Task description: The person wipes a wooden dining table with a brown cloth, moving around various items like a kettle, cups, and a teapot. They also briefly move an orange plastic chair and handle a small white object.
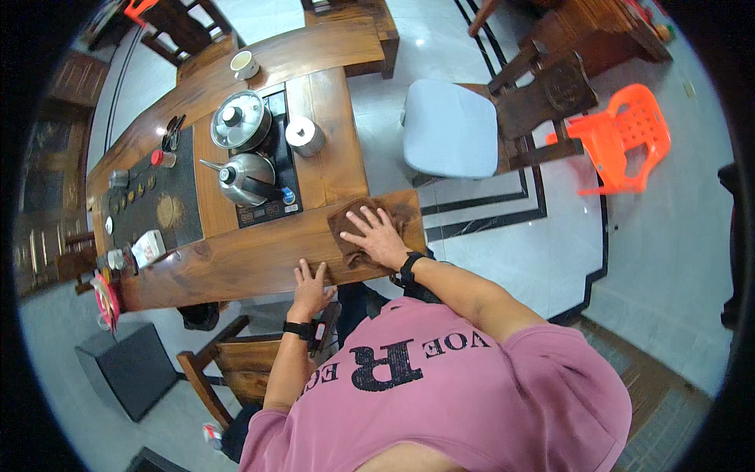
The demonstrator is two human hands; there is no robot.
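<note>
My right hand [376, 236] lies flat with spread fingers on a brown cloth [340, 227], pressing it against the right end of the wooden table [248, 265]. My left hand [310, 290] rests its fingertips on the table's near edge, holding nothing. Beyond the hands, a steel kettle [250, 177] and a pot with a glass lid [239, 125] stand on a black induction cooker [282, 153]. A steel canister [305, 137] is right of them. The cloth's middle is hidden under my right hand.
A dark tea tray [153, 200] at the left bears small items, a red-lidded jar [163, 159] and a white packet [148, 248]. A cup [244, 65] stands at the far side. A cushioned chair [451, 130] and an orange plastic chair [634, 138] are at right, a wooden chair [245, 363] near left.
</note>
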